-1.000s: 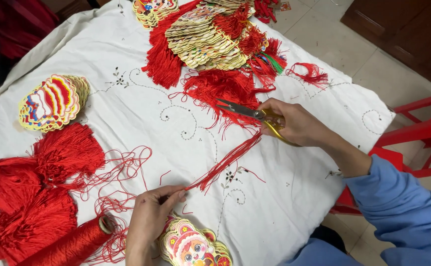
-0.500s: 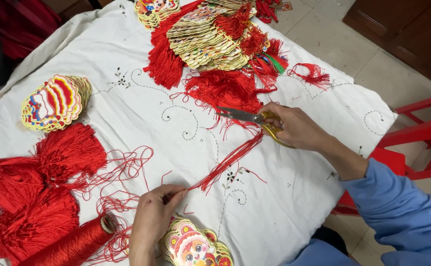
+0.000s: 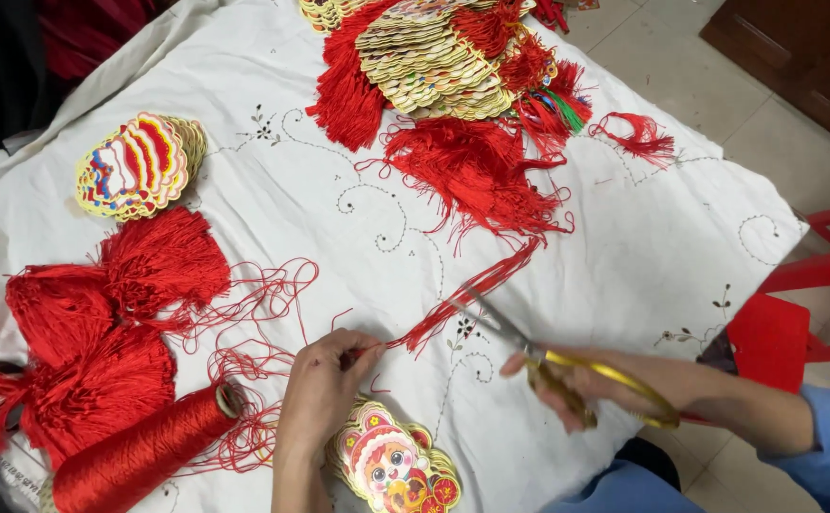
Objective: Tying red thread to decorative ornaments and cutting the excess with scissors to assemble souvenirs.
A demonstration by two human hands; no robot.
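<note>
Pinching the near end of a red tassel (image 3: 467,294), the left hand (image 3: 325,394) comes up from the near edge of the counter (image 3: 624,256) with its wrist straight and its knuckles up; thumb and forefinger are clenched on the tassel's cord, so this grip grasps the tassel. The tassel runs taut from those fingertips up and to the right, its far end touching a loose heap of red tassels (image 3: 477,171) in the middle of the white embroidered cloth. The right hand (image 3: 591,385) reaches in from the right, forearm in a blue sleeve (image 3: 828,442) lying low across the near right corner, fingers curled through the yellow handles of a pair of scissors (image 3: 548,356); this grip grasps the scissors, whose blades point far-left, tips just beside the tassel's middle. A stack of colourful paper cutouts (image 3: 396,465) lies just under the left wrist, and a spool of red thread (image 3: 144,446) lies at near left.
</note>
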